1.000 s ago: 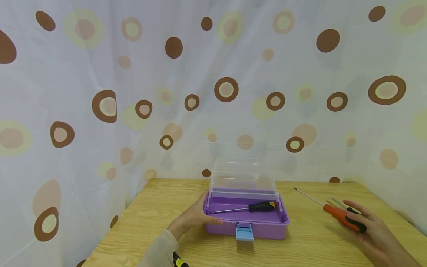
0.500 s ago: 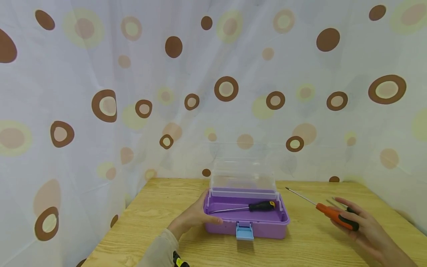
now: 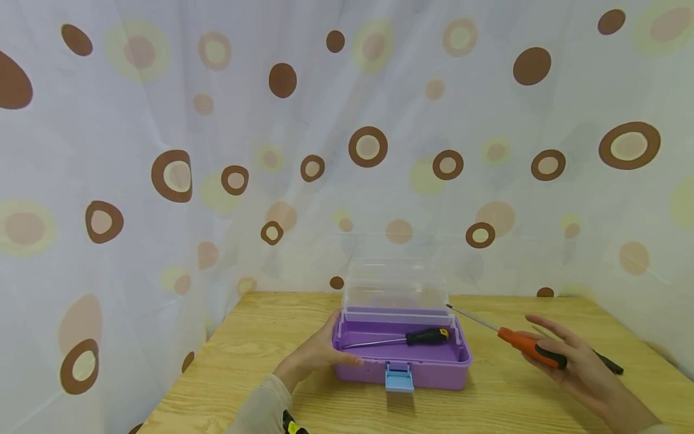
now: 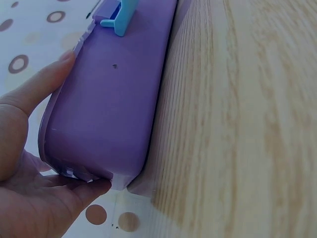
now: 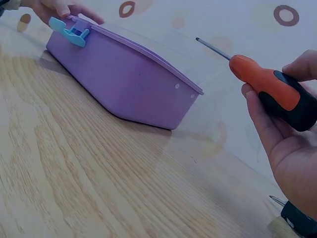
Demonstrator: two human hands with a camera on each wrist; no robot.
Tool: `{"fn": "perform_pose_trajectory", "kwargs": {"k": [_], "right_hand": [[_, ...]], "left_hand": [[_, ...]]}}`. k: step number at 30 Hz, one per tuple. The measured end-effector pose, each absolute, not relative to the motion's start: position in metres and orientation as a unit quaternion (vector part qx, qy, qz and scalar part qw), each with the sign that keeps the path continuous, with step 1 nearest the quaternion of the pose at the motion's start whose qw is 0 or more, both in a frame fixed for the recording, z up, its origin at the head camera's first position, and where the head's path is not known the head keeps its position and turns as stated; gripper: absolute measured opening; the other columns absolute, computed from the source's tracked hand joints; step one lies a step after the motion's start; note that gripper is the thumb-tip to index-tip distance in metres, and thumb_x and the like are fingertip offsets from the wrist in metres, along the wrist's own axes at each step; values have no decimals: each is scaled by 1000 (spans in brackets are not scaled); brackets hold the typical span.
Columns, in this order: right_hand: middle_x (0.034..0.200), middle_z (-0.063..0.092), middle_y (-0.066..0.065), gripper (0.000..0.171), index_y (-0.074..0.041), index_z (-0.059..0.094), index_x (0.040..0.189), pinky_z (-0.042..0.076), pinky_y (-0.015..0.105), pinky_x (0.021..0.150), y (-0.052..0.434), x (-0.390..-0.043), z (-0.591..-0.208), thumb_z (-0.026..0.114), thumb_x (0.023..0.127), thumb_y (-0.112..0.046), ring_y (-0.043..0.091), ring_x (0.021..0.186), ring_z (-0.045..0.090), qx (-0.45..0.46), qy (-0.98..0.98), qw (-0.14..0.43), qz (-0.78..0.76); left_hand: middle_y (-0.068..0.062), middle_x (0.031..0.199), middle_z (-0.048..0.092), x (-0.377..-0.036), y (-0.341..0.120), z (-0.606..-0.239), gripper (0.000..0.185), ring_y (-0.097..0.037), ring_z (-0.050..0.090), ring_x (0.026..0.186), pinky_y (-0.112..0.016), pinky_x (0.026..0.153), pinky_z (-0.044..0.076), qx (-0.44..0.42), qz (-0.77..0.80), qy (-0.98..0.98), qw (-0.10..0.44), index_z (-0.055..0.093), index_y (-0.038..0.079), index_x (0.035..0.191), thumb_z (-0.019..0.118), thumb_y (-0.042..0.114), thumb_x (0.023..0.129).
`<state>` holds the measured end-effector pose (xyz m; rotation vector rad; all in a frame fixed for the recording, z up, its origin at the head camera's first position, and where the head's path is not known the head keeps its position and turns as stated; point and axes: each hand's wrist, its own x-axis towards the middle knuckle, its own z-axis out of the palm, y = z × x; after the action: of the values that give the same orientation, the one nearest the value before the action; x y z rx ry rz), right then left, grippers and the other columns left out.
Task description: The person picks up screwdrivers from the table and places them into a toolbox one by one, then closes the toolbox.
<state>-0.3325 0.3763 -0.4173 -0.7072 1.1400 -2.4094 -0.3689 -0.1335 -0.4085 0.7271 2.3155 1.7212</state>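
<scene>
A purple toolbox (image 3: 434, 375) stands on the table, its clear lid (image 3: 396, 283) raised and its light blue latch (image 3: 399, 378) hanging down in front. Inside lies a black-handled screwdriver (image 3: 427, 336), shaft to the left. My left hand (image 3: 310, 357) grips the box's left end; in the left wrist view the thumb lies along the front rim. To the right of the box, my right hand (image 3: 585, 372) holds an orange and black screwdriver (image 3: 528, 346) above the table. Its shaft points left toward the box, and its tip overlaps the box's right back corner in the head view.
Behind my right hand, partly hidden by it, a black-handled tool (image 3: 609, 363) with a metal shaft lies on the wooden table (image 3: 244, 346). A black and yellow object (image 3: 293, 424) shows at the bottom edge by the left sleeve. A dotted curtain (image 3: 401, 90) hangs behind.
My right hand has moved left with the orange and black screwdriver, bringing its tip to the box. More of the black-handled tool behind it shows. The left hand and box keep their place.
</scene>
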Motion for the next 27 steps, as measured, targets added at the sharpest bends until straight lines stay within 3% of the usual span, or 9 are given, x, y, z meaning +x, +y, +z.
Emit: {"fn": "perform_pose_trajectory", "kwargs": {"k": [2,9,20,27], "right_hand": [[138,61,7,58,-20,63,144,42,41,111,372,-333,-416,20,112,0,25,128,58,-265,404,200,-852],[135,54,-4,53,-23,65,142,46,39,108,364,-333,-413,28,112,-1,24,123,61,-237,464,159,-839],[137,42,-1,47,-23,63,145,46,40,107,346,-337,-406,36,112,-2,24,121,61,-215,505,128,-826],[138,50,2,47,-20,62,145,48,40,106,329,-344,-400,36,111,0,25,122,60,-235,497,143,-823]], "left_hand": [[-20,157,39,-368,-133,-408,122,-44,40,141,-61,117,27,243,578,775,82,10,11,165,92,22,76],[-21,158,38,-368,-133,-408,122,-44,39,141,-61,118,26,244,579,774,84,9,12,165,92,22,77],[-21,159,35,-368,-133,-410,121,-44,38,142,-62,118,24,240,584,771,88,8,11,166,91,21,78],[-20,160,35,-370,-134,-411,122,-45,37,143,-62,118,24,245,586,767,90,7,11,166,91,21,78]]}}
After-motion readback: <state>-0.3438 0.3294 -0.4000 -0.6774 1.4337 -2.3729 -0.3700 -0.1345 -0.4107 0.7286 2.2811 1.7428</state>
